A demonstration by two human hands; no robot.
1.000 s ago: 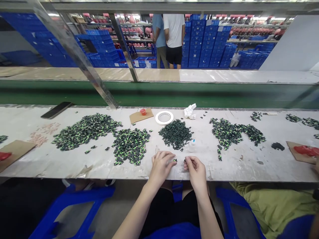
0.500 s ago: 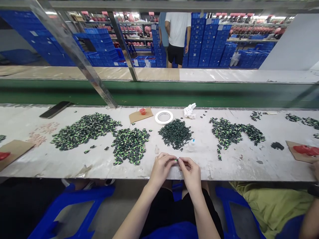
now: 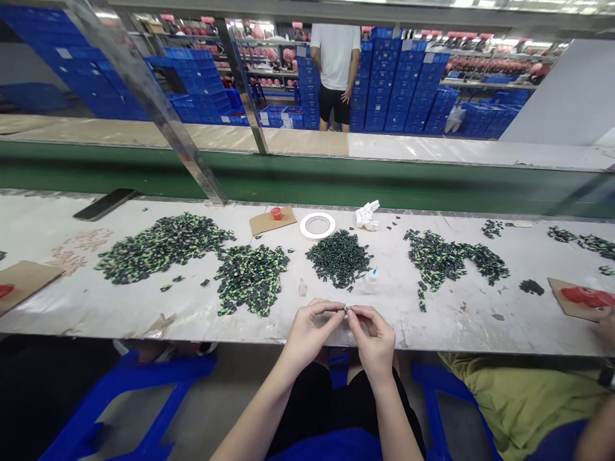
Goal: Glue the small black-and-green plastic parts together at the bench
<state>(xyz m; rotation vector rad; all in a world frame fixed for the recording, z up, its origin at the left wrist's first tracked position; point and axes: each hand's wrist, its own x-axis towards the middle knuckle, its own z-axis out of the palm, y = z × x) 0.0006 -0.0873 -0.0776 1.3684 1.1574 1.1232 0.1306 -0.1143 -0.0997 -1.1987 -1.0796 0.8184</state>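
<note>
Close to the table's front edge, my left hand (image 3: pixel 310 328) and my right hand (image 3: pixel 372 334) meet fingertip to fingertip. Pinched between them is a tiny dark part (image 3: pixel 344 310), mostly covered by the fingers. Just beyond the hands lies a heap of small dark green pieces (image 3: pixel 339 259). To its left spreads a pile of black and bright green pieces (image 3: pixel 252 278). A small clear bottle with a blue tip (image 3: pixel 371 280) stands right of the dark heap. A white tape roll (image 3: pixel 318 226) lies flat behind it.
More black-green piles lie at left (image 3: pixel 163 246) and right (image 3: pixel 437 256). A red cup (image 3: pixel 276 213) sits on cardboard, near crumpled white tissue (image 3: pixel 368 216). A dark phone (image 3: pixel 106 203) rests far left. A metal post (image 3: pixel 158 109) slants up. Someone's arm (image 3: pixel 598 422) is at right.
Both hands stay together at nearly the same spot, with the fingers shifted slightly around the small part. The green on it shows less now. The view has tilted a little.
</note>
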